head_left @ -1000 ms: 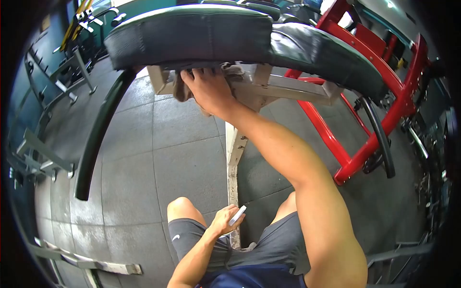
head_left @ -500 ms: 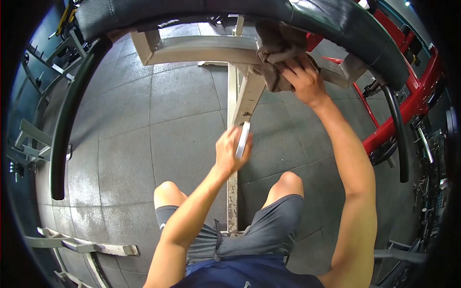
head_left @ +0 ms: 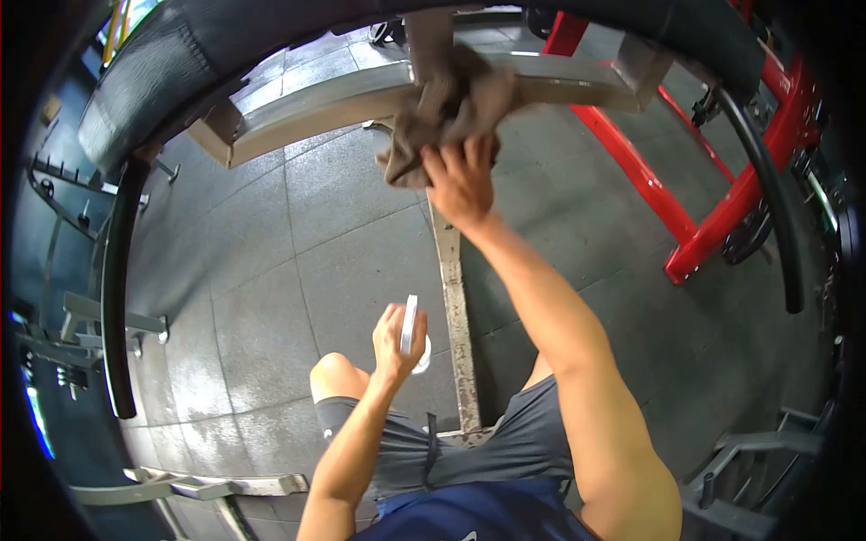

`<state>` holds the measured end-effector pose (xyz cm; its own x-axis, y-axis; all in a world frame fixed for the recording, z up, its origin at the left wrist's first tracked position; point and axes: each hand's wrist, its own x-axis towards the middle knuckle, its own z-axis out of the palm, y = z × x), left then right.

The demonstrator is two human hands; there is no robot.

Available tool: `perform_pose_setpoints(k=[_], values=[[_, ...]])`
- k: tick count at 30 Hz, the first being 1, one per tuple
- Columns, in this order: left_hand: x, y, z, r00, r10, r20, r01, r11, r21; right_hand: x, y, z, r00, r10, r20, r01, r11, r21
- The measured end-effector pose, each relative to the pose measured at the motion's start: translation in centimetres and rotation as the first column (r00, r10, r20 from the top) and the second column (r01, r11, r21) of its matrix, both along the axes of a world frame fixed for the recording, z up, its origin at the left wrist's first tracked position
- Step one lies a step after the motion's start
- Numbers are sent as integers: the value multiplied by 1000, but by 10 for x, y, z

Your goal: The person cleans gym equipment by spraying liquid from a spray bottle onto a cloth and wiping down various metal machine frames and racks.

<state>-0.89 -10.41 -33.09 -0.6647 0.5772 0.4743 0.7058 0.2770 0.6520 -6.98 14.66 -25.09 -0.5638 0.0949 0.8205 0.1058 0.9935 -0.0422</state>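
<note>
The right grip is closed on the cloth, bunched just ahead over the crosswise bar, while the left grip (farther from that bar) clasps a white thing.

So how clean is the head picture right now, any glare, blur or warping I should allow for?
Head view: motion blur smears the brown cloth, mostly its upper part; head view: bright glare washes patches of the tiled floor at picture left; head view: wide-angle distortion bows the black pad, and the corners fall dark.
</note>
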Motion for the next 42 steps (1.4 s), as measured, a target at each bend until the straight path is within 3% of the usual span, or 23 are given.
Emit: perform_pose_setpoints(k=[3,5,8,10,12,14,18,21,23,26,27,28,29,32,34,35,36,38,41,42], values=[[30,-43,11,993,-12,115,20,997,-69,7,-12,-144,993,46,113,-40,997,-60],[47,-61,10,989,15,146,-3,997,-82,25,-29,-184,975,48,215,-9,984,-179],[62,-75,-5,971,42,235,-28,998,-64,30,-45,-182,988,53,147,-12,964,-264],[66,-79,-12,960,61,274,-49,997,-53,20,-50,-139,999,43,-12,-44,966,-255],[66,-80,-17,970,0,242,22,996,-89,5,-40,-75,998,65,-20,-67,926,-371],[66,-75,-22,969,-16,245,33,997,-65,-16,-26,-29,988,-70,-140,40,979,-202],[65,-74,-27,952,-30,306,51,997,-58,-15,-25,-86,995,-98,-11,96,986,-134],[67,-75,-30,961,-69,268,96,992,-87,12,-37,-123,994,-33,103,48,989,-143],[66,-73,-40,963,-92,254,113,991,-69,10,-32,-99,999,18,29,-15,994,-113],[64,-68,-44,963,-112,245,138,986,-91,5,-31,1,983,66,-172,-68,998,-6],[63,-65,-44,963,-107,246,130,988,-81,1,-31,33,982,70,-176,-84,994,-70],[63,-65,-44,960,-83,268,114,988,-103,3,-27,75,993,31,-114,-53,979,-195],[61,-65,-44,956,-56,288,95,988,-121,3,-15,105,964,-167,-208,178,983,36],[52,-59,-39,966,-15,257,34,997,-70,23,16,137,989,-144,22,142,986,88],[53,-59,-39,968,17,251,-9,999,-31,28,51,147,955,-291,56,293,956,-21],[55,-60,-38,963,25,268,-12,999,-50,45,56,187,928,-145,342,195,974,-118],[56,-61,-35,958,25,287,-4,997,-73,42,64,213,805,-77,588,212,963,-164],[59,-60,-34,952,12,306,19,995,-98,2,100,224,563,219,797,-8,966,-260],[60,-58,-40,959,-29,281,44,998,-45,-10,93,235,521,355,776,-89,927,-364],[60,-58,-38,955,-22,297,41,997,-61,-9,92,230,574,313,757,-85,942,-325]])
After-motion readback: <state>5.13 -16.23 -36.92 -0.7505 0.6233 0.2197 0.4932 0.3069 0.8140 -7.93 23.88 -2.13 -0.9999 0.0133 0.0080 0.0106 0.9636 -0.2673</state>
